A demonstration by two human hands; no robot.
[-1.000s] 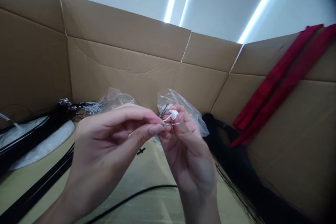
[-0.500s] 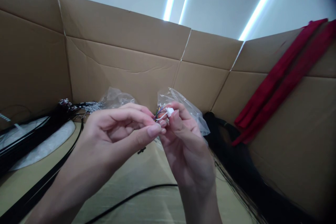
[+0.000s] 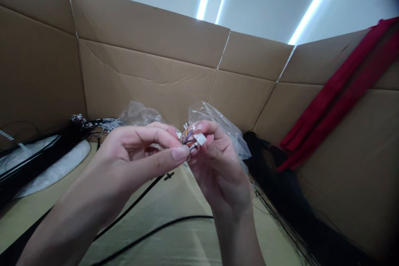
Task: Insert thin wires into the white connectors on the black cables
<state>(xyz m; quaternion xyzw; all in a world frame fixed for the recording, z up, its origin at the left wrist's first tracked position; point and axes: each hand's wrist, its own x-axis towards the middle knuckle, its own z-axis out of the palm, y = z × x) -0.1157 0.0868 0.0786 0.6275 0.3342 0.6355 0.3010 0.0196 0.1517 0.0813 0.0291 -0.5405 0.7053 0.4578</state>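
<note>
Left hand pinches colored wires; right hand grips their white connector; plastic bag just behind

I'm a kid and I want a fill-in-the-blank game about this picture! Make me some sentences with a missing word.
1. The small connector on the wires between the left hand and the right hand is ____.
2. The tall wall behind the hands is made of brown ____.
3. The long strips hanging on the wall at the right side are ____.
4. The see-through bag behind the right hand is made of ____.

The missing words, in order: white, cardboard, red, plastic.
</note>
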